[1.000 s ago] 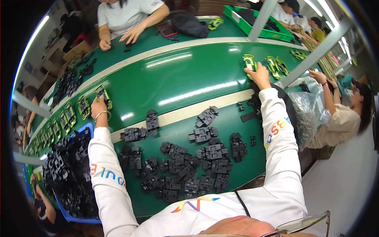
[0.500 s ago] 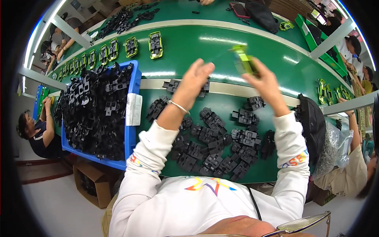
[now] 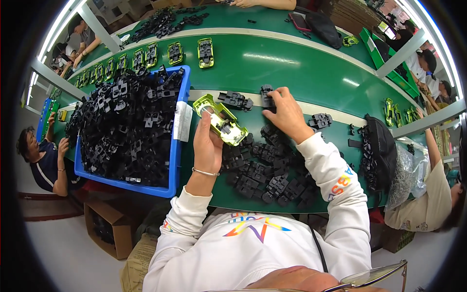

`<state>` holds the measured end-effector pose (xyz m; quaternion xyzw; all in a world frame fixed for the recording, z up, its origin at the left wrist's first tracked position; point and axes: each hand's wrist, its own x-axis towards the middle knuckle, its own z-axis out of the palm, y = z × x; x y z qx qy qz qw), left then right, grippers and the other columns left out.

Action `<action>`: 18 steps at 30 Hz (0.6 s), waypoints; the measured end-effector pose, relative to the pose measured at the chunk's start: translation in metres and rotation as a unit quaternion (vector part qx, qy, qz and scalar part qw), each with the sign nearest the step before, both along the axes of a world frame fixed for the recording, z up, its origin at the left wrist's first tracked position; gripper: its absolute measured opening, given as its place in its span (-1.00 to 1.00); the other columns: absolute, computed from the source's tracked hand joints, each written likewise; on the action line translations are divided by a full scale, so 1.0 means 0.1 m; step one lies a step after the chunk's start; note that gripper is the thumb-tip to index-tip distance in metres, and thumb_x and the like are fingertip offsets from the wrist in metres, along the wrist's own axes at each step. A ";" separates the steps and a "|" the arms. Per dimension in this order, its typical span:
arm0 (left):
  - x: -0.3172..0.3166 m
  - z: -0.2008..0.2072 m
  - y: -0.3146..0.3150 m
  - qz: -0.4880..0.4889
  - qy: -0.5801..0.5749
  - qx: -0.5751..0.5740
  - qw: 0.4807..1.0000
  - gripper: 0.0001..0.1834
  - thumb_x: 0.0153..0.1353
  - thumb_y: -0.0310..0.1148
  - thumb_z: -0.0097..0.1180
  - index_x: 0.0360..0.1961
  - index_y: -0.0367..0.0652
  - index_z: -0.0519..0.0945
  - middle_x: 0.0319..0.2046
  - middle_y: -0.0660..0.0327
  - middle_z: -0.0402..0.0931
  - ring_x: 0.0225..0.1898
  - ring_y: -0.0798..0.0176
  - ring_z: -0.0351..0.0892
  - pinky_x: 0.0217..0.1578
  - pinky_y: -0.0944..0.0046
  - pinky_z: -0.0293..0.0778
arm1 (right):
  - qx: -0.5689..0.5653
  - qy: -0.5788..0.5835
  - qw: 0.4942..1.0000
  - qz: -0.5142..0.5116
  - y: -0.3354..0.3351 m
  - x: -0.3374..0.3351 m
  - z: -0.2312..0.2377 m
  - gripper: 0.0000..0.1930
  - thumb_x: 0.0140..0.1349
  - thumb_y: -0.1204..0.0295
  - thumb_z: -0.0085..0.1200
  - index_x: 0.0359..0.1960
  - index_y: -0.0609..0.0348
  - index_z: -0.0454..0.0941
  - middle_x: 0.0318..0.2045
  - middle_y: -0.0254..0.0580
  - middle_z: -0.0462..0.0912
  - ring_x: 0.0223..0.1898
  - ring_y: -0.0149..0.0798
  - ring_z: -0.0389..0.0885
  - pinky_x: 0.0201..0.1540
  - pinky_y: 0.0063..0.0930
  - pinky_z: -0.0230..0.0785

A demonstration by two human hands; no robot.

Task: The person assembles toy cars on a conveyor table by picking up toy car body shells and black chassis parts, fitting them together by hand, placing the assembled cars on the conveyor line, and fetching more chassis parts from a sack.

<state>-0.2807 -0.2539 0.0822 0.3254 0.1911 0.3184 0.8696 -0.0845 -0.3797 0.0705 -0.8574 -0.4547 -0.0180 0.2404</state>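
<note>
While the left grip (image 3: 208, 146) holds the yellow-green shell (image 3: 220, 120) tilted, left of the frame's centre, the right grip (image 3: 288, 114) is at a black part (image 3: 266, 96) in the upper middle; thumb and forefinger sit at its edge, but I cannot tell whether they have closed on it. If that pinch is shallow, the part could slip and drop among the loose black parts (image 3: 262, 168) heaped lower on the counter (image 3: 311, 82). Supported mainly at its lower-left side, the shell might twist under off-centre pressure, or knock the nearby blue crate (image 3: 175, 160) if swung left.
</note>
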 end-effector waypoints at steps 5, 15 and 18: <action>-0.12 -0.08 0.03 -0.014 -0.004 -0.010 1.000 -0.50 0.44 -0.04 -0.06 0.18 -0.23 0.39 -0.02 0.20 0.52 -0.03 0.31 0.54 0.03 0.24 0.46 | 0.007 0.064 0.997 0.050 -0.30 0.05 0.02 -0.50 0.11 0.52 0.13 0.14 0.21 0.40 0.11 -0.05 0.40 0.04 0.05 0.50 0.09 -0.21 0.39; -0.02 -0.17 -0.07 -0.063 -0.042 -0.018 0.997 -0.45 0.48 0.03 -0.24 0.20 -0.23 0.33 -0.11 0.09 0.55 -0.07 0.16 0.59 -0.03 0.15 0.53 | 0.019 -0.033 0.999 0.000 -0.41 0.10 -0.14 -0.62 0.16 0.38 0.22 0.00 0.24 0.53 -0.26 -0.06 0.58 -0.23 -0.03 0.59 -0.15 -0.21 0.44; -0.02 -0.13 -0.13 -0.040 -0.043 -0.054 0.997 -0.42 0.44 0.09 -0.17 0.18 -0.21 0.32 -0.16 0.15 0.50 -0.13 0.12 0.61 -0.13 0.16 0.57 | 0.055 0.013 0.998 -0.002 -0.41 -0.03 0.02 -0.65 0.19 0.41 0.20 -0.01 0.27 0.53 -0.28 -0.07 0.61 -0.29 -0.11 0.61 -0.18 -0.30 0.46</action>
